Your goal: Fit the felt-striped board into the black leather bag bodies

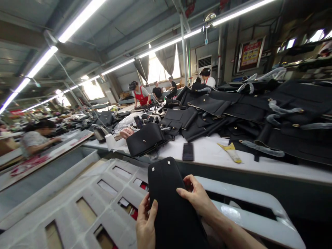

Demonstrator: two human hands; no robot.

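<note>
- Leftmost, the pale slotted crate is spreading out below — its openings could be snagging a corner.
- The left hand is pinching the left edge of the black panel, thumb on top.
- That panel is resting between both hands, looking light, fairly stiff and smooth; I'd be keeping to its long edges — off the metal fittings.
- The right hand is holding the right edge.
- Beyond, a yellow tool, a glossy frame and piled black pieces are crowding rightward movement.
</note>
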